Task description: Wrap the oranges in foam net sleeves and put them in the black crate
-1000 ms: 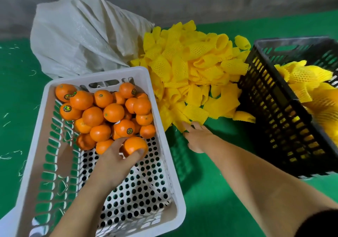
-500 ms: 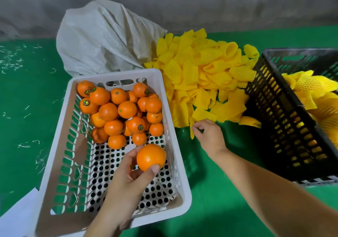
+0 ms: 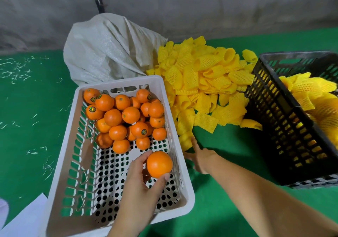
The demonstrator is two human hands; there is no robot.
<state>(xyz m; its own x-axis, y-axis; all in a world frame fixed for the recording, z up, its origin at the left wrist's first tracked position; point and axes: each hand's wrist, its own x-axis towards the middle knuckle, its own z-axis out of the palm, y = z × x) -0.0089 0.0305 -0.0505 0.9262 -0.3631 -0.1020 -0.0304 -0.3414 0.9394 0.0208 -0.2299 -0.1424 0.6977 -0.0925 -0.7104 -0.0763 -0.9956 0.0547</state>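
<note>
My left hand [image 3: 140, 187] holds one orange [image 3: 159, 164] above the near right part of the white crate [image 3: 60, 165]. Several more oranges [image 3: 126, 116] lie piled at that crate's far end. My right hand [image 3: 202, 159] rests on the green floor beside the crate, one finger touching the near edge of the pile of yellow foam net sleeves [image 3: 199, 83]; whether it grips a sleeve I cannot tell. The black crate [image 3: 285, 119] stands at the right and holds several sleeve-wrapped oranges [image 3: 311, 94].
A grey woven sack [image 3: 108, 48] slumps behind the white crate against a grey wall. Green matting [image 3: 33, 119] with white scraps covers the floor. A white sheet [image 3: 27, 218] lies at the bottom left corner.
My left hand has lifted one orange out of the pile and drawn it toward the crate's near right side. My right hand has shifted slightly along the near edge of the sleeve pile.
</note>
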